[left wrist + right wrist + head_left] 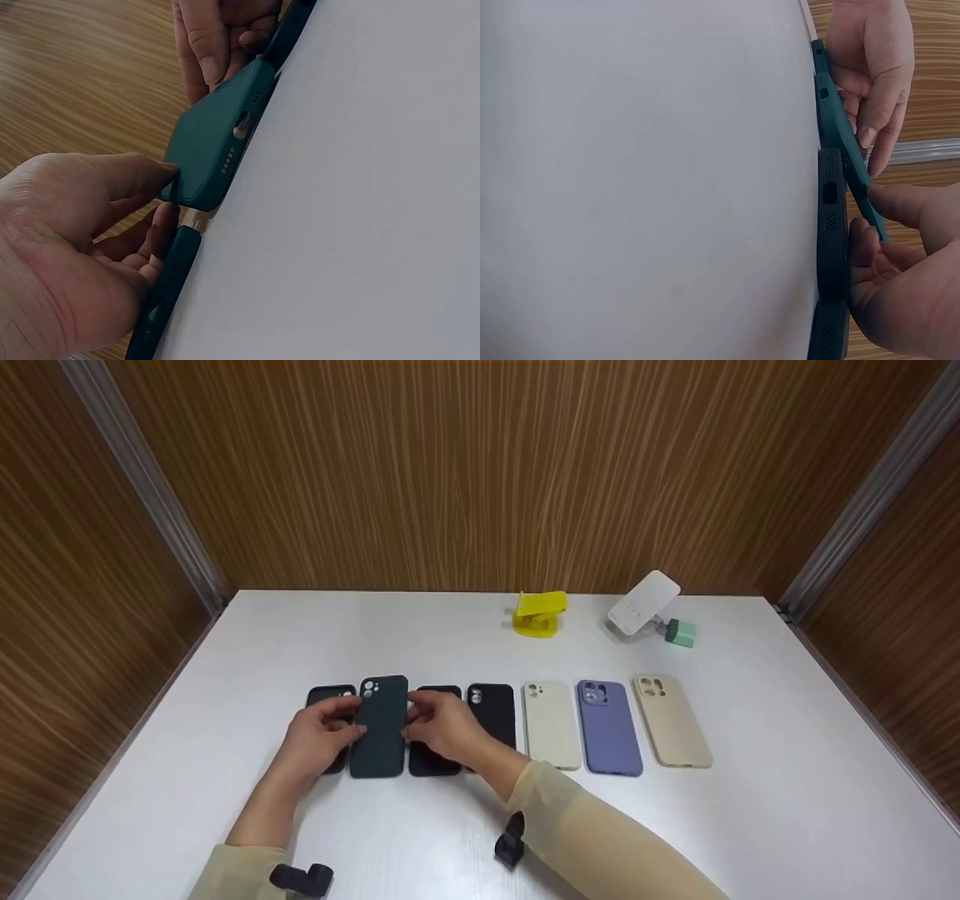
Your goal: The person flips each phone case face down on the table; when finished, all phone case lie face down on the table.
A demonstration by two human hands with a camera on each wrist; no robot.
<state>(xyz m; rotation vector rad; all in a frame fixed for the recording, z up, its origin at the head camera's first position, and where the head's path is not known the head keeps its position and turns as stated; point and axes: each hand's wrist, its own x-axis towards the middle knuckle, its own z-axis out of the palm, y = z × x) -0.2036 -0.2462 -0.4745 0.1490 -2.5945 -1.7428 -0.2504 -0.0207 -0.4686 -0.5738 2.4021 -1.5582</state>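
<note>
A dark green phone case [379, 746] is held between both hands, its back with the camera cutouts facing up. My left hand [315, 741] pinches its left edge, and my right hand [448, 726] grips the right edge near the top. In the left wrist view the case's bottom end [236, 139] shows a port opening and small speaker holes, tilted against the table. Left of it lies another dark green case [321, 697], partly covered by my left hand. Under my right hand a black case [435, 763] is partly hidden.
Further right in the row lie a black case [499, 716], a cream case [551, 727], a purple case [611, 735] and a beige case [679, 731]. Behind stand a yellow phone stand [540, 611], a white tilted stand [643, 604] and a green block [681, 633]. Wood-patterned walls [450, 472] enclose the white table [337, 630].
</note>
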